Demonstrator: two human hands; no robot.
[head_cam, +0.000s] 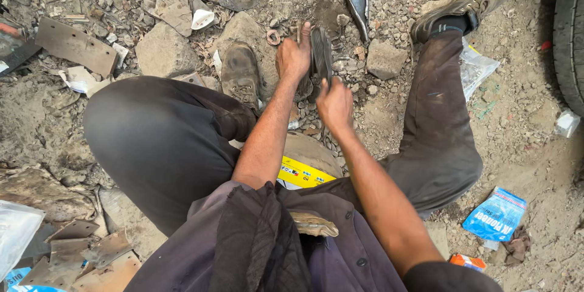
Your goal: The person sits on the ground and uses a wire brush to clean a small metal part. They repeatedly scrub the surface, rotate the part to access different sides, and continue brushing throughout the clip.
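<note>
Between knees — left hand [293,56] fingers gripping dark curved metal piece [321,53]; right hand [334,104] fingers curled — touching it.

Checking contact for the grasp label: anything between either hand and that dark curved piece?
Nothing visible. The left hand grips the dark curved piece at its left side, and the right hand meets its lower end. Rubble and a metal ring lie around it, not between.

Dark grey trousers [158,140], brown dusty boots [240,73], a yellow label [301,174] with black marks, a blue packet [496,214] with white lettering, rusty brown metal plates [76,45] on grey-brown rubble ground [523,140].
</note>
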